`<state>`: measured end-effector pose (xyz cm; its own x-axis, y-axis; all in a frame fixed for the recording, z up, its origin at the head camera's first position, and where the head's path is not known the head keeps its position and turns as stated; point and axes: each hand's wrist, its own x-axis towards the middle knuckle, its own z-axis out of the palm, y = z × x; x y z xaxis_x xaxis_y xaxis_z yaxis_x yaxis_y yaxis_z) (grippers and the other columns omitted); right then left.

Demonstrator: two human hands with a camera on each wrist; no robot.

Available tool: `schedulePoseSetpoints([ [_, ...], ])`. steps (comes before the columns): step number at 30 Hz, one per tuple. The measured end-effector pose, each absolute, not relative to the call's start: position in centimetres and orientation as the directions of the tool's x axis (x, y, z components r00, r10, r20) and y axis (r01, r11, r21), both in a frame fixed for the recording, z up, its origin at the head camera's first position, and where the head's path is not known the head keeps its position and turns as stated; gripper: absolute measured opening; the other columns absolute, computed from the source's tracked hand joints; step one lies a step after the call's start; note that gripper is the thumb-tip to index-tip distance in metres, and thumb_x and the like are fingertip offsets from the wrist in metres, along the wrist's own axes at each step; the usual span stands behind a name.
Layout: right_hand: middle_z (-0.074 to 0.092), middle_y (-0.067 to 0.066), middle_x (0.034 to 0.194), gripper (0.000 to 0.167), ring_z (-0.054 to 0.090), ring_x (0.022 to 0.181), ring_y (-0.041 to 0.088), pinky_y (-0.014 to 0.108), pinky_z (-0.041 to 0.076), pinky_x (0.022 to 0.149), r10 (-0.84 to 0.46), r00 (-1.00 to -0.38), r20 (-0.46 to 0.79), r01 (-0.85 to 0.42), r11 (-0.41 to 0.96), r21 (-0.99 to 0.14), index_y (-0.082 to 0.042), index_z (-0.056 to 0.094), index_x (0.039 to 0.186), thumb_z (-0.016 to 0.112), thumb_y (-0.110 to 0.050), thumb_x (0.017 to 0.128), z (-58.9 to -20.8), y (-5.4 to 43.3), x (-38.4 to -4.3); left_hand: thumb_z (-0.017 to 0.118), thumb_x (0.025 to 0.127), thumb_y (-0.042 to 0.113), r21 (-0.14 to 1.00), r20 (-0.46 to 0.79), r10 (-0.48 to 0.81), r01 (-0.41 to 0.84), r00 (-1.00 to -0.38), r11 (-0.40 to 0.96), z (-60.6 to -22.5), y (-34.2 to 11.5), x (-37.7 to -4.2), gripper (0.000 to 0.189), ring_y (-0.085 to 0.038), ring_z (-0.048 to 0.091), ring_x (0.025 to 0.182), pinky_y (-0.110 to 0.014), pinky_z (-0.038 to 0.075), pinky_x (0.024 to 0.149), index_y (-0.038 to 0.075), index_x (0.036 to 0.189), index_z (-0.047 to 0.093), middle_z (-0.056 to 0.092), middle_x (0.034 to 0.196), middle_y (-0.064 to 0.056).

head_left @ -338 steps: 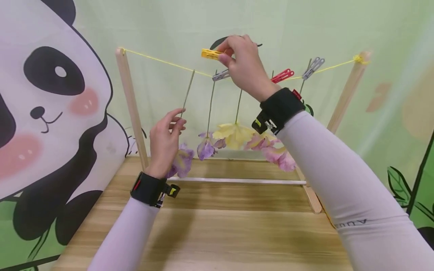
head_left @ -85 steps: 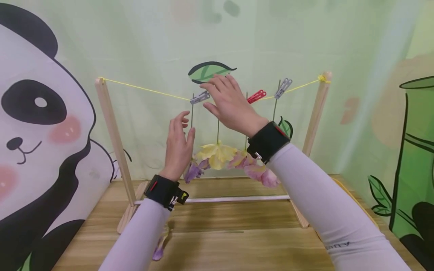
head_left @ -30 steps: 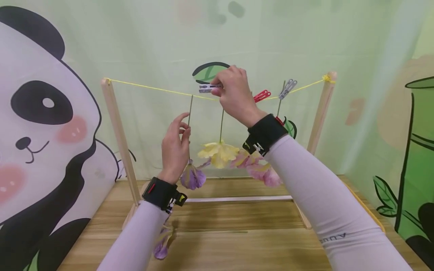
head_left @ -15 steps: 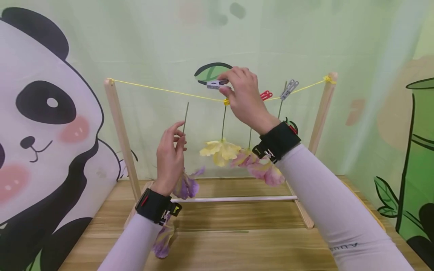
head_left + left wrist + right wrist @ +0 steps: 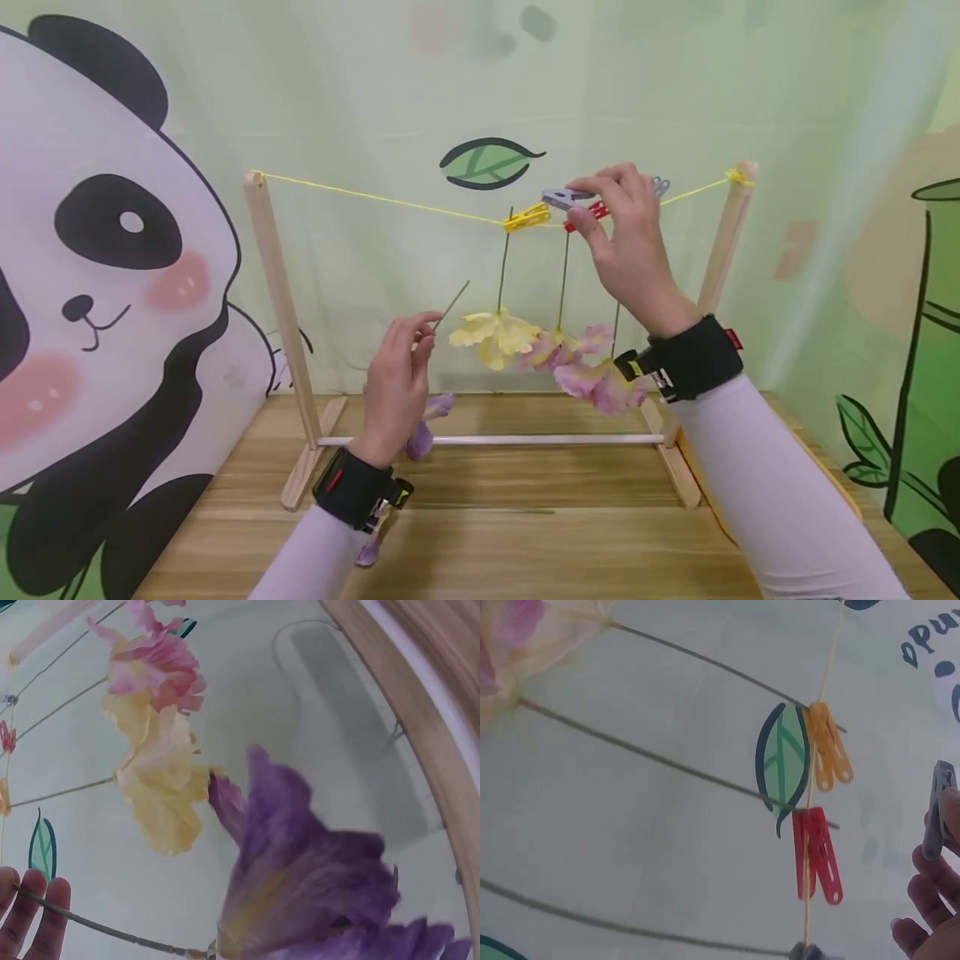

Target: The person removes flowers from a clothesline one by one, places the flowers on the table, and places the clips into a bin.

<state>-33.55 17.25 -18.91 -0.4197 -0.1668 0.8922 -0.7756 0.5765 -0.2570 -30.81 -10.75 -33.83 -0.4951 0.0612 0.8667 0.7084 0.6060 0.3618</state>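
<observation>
My left hand (image 5: 397,392) pinches the thin green stem (image 5: 452,305) of a purple artificial flower (image 5: 300,862), its head hanging below and partly behind the hand in the head view. Between thumb and fingers my right hand (image 5: 637,242) holds a grey clothespin (image 5: 558,198), just above the line. On the yellow string (image 5: 382,200) a yellow clothespin (image 5: 527,217) grips the stem of a yellow flower (image 5: 495,333). Beside it, a red clothespin (image 5: 817,855) holds a pink flower (image 5: 555,348). Another grey clothespin (image 5: 661,187) is mostly hidden behind my right hand.
Wooden posts (image 5: 281,308) carry the string at both ends, joined low down by a white rod (image 5: 525,439). A second purple flower (image 5: 369,550) lies on the wooden table (image 5: 480,550), partly behind my left wrist. Another pink flower (image 5: 600,387) hangs at the right.
The leftmost grey clothespin and purple flower have come off the string into my hands. My left hand has lowered and tilted the stem; my right has moved right. Another purple flower went to the table earlier.
</observation>
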Motion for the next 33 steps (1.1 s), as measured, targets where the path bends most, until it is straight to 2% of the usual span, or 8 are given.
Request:
schedulePoseSetpoints([
  [4, 0.05, 0.025, 0.117, 0.03, 0.04, 0.111, 0.033, 0.044, 0.028, 0.097, -0.1, -0.416, 0.904, -0.759, 0.585, -0.285, 0.004, 0.067, 0.126, 0.07, -0.006, 0.098, -20.1, 19.8, -32.8, 0.055, 0.107, 0.006, 0.315, 0.87, 0.118, 0.724, -0.479, 0.614, -35.1, -10.4, -30.2, 0.024, -0.02, 0.06, 0.081, -0.034, 0.052, 0.064, 0.007, 0.13, 0.064, 0.062, 0.104, -0.01],
  [8, 0.05, 0.024, 0.116, 0.029, 0.039, 0.107, 0.017, 0.035, 0.029, 0.093, -0.02, -0.424, 0.906, -0.735, 0.592, -0.33, 0.005, 0.067, 0.127, 0.067, -0.006, 0.1, -21.5, 22.0, -32.2, 0.055, 0.107, 0.003, 0.276, 0.866, 0.172, 0.735, -0.47, 0.619, -36.4, -10.1, -29.9, 0.025, -0.016, 0.058, 0.078, -0.03, 0.05, 0.061, 0.009, 0.129, 0.065, 0.064, 0.109, -0.008],
  [12, 0.051, -0.002, 0.112, 0.029, 0.036, 0.105, 0.003, 0.028, 0.027, 0.091, 0.057, -0.436, 0.898, -0.702, 0.603, -0.379, 0.006, 0.067, 0.128, 0.066, -0.005, 0.101, -23.1, 23.9, -31.5, 0.054, 0.106, 0.001, 0.238, 0.863, 0.202, 0.727, -0.462, 0.644, -37.5, -9.6, -29.7, 0.025, -0.016, 0.056, 0.077, -0.029, 0.047, 0.057, 0.011, 0.126, 0.067, 0.064, 0.107, -0.007],
  [16, 0.039, -0.023, 0.113, 0.03, 0.033, 0.105, -0.001, 0.027, 0.023, 0.09, 0.115, -0.447, 0.887, -0.664, 0.621, -0.415, 0.006, 0.066, 0.128, 0.066, -0.005, 0.101, -24.8, 25.4, -31.0, 0.054, 0.106, -0.001, 0.216, 0.861, 0.224, 0.727, -0.457, 0.652, -38.5, -9.3, -29.4, 0.026, -0.014, 0.054, 0.073, -0.027, 0.046, 0.056, 0.012, 0.124, 0.068, 0.063, 0.104, -0.007],
  [20, 0.038, -0.025, 0.111, 0.031, 0.033, 0.105, -0.002, 0.028, 0.023, 0.091, 0.16, -0.469, 0.868, -0.62, 0.64, -0.453, 0.006, 0.065, 0.13, 0.066, -0.006, 0.101, -26.3, 27.0, -30.7, 0.056, 0.102, -0.007, 0.182, 0.864, 0.245, 0.727, -0.44, 0.662, -39.3, -9.0, -29.2, 0.031, -0.014, 0.056, 0.073, -0.028, 0.048, 0.057, 0.012, 0.123, 0.069, 0.063, 0.104, -0.006],
  [25, 0.038, -0.027, 0.112, 0.032, 0.033, 0.105, -0.003, 0.027, 0.022, 0.091, 0.207, -0.47, 0.858, -0.575, 0.666, -0.475, 0.005, 0.066, 0.13, 0.066, -0.005, 0.101, -28.2, 29.3, -30.5, 0.061, 0.092, -0.018, 0.132, 0.858, 0.283, 0.717, -0.428, 0.684, -40.1, -8.8, -29.2, 0.045, -0.017, 0.06, 0.08, -0.031, 0.051, 0.062, 0.015, 0.122, 0.07, 0.062, 0.104, -0.005],
  [30, 0.037, -0.027, 0.112, 0.031, 0.032, 0.103, -0.002, 0.026, 0.021, 0.089, 0.249, -0.455, 0.855, -0.553, 0.674, -0.491, 0.004, 0.067, 0.13, 0.066, -0.006, 0.101, -30.2, 31.7, -30.5, 0.065, 0.089, -0.021, 0.118, 0.826, 0.322, 0.701, -0.462, 0.704, -40.6, -8.6, -29.0, 0.052, -0.018, 0.059, 0.081, -0.031, 0.049, 0.065, 0.017, 0.124, 0.071, 0.063, 0.105, -0.004],
  [33, 0.035, -0.026, 0.113, 0.032, 0.032, 0.103, -0.001, 0.027, 0.021, 0.089, 0.276, -0.469, 0.839, -0.516, 0.685, -0.514, 0.002, 0.067, 0.131, 0.065, -0.009, 0.102, -31.3, 33.0, -30.5, 0.066, 0.088, -0.022, 0.123, 0.8, 0.344, 0.695, -0.492, 0.709, -40.8, -8.5, -28.8, 0.055, -0.019, 0.061, 0.085, -0.033, 0.052, 0.07, 0.019, 0.125, 0.071, 0.064, 0.106, -0.003],
])
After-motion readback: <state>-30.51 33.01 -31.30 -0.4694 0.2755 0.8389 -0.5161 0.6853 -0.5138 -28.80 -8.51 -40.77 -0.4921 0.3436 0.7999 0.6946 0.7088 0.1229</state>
